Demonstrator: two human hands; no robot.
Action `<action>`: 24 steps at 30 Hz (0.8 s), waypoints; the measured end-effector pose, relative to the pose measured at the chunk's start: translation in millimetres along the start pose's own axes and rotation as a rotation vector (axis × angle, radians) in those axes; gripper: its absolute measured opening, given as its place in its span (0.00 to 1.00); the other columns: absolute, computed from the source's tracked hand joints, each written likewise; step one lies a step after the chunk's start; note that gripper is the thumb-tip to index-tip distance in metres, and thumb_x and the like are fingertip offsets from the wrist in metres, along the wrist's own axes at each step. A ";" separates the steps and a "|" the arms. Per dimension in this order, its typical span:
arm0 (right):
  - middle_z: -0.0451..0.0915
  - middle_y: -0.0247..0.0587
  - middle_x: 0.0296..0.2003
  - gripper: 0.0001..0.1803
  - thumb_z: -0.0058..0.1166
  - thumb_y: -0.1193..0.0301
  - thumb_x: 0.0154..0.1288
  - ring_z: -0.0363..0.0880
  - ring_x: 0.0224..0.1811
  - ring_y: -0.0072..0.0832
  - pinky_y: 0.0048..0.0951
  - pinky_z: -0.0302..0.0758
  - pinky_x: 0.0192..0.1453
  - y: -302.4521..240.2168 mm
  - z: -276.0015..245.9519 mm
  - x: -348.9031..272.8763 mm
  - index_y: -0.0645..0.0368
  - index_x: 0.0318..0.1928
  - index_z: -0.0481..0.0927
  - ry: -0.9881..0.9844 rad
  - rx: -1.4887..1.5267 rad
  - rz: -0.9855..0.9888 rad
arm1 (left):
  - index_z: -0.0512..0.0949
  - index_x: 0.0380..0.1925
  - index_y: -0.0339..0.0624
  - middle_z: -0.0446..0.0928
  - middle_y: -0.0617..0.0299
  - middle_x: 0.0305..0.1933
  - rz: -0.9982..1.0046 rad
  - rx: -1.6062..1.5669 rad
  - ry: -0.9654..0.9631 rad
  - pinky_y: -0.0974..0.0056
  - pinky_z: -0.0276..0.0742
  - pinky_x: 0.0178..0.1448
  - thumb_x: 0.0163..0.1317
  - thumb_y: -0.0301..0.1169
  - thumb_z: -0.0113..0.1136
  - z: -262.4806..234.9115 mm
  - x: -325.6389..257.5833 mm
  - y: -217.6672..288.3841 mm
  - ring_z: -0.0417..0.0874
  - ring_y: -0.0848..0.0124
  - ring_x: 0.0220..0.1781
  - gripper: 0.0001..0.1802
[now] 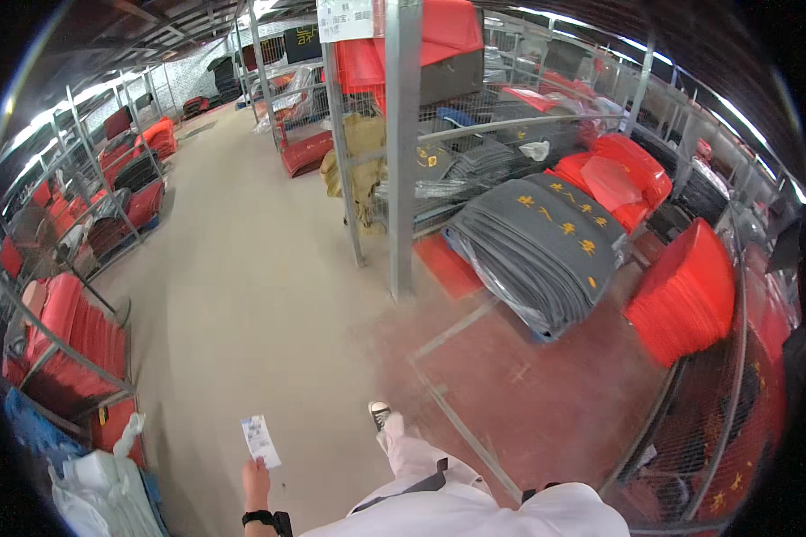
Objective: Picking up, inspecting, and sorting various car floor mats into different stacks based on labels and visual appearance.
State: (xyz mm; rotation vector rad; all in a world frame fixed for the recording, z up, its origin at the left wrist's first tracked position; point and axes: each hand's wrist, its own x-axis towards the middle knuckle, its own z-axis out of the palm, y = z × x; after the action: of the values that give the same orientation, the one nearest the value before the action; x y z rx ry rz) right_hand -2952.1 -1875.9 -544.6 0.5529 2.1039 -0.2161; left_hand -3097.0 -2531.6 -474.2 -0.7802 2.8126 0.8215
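Paper slip (pixel 261 441), white with blue print, sits at lower left of the frame, pinched by its bottom edge in the left hand (pixel 256 486); fingers closed narrowly on that edge alone, the rest of the slip standing free above them. Black wristband (pixel 258 517) below the hand. Right hand not in view, so its state cannot be told. One shoe (pixel 380 413) is forward at lower centre on the grey floor (pixel 242 295), just beside the boundary with the red-painted zone (pixel 546 394) and its pale floor lines. Risks, as judged: the grip is slight, so the slip could flex, slide out or be dropped while walking. Eyes on the slip rather than the path could bring a foot or shoulder against the steel post (pixel 402 152) at upper centre, or the plastic-wrapped stack of grey mats (pixel 537 251) protruding toward the aisle at centre right. Red mat stack (pixel 685 291) leans at right; wire cage (pixel 707 421) edge at lower right could snag clothing. Racks with red rolls (pixel 72 331) narrow the left side.
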 end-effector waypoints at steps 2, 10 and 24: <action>0.76 0.50 0.41 0.14 0.46 0.67 0.52 0.73 0.44 0.47 0.41 0.69 0.48 -53.5 -38.4 40.7 0.60 0.38 0.77 -0.024 -0.035 -0.038 | 0.72 0.27 0.31 0.73 0.42 0.26 -0.075 -0.165 -0.003 0.49 0.68 0.34 0.59 0.36 0.45 -7.1 63.6 14.3 0.74 0.46 0.31 0.16; 0.76 0.51 0.39 0.14 0.43 0.65 0.56 0.73 0.42 0.45 0.42 0.69 0.44 -512.5 -370.8 193.8 0.60 0.37 0.77 0.272 0.266 -0.450 | 0.73 0.26 0.33 0.75 0.43 0.28 -0.134 0.482 -0.411 0.50 0.70 0.37 0.55 0.36 0.47 51.2 135.5 -158.3 0.75 0.47 0.33 0.14; 0.76 0.38 0.21 0.09 0.50 0.68 0.48 0.73 0.23 0.26 0.29 0.69 0.26 -939.8 -555.8 412.2 0.61 0.26 0.76 -0.301 0.032 -0.612 | 0.74 0.27 0.35 0.73 0.44 0.30 0.111 0.645 -0.145 0.54 0.71 0.37 0.53 0.30 0.48 -67.2 704.6 -119.5 0.75 0.51 0.35 0.09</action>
State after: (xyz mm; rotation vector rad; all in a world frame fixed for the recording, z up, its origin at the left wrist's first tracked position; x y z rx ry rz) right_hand -4000.1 -2383.2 -625.8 -0.1214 1.9183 -0.6381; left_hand -3641.4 -2967.8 -643.1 -0.4384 2.7364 -0.0457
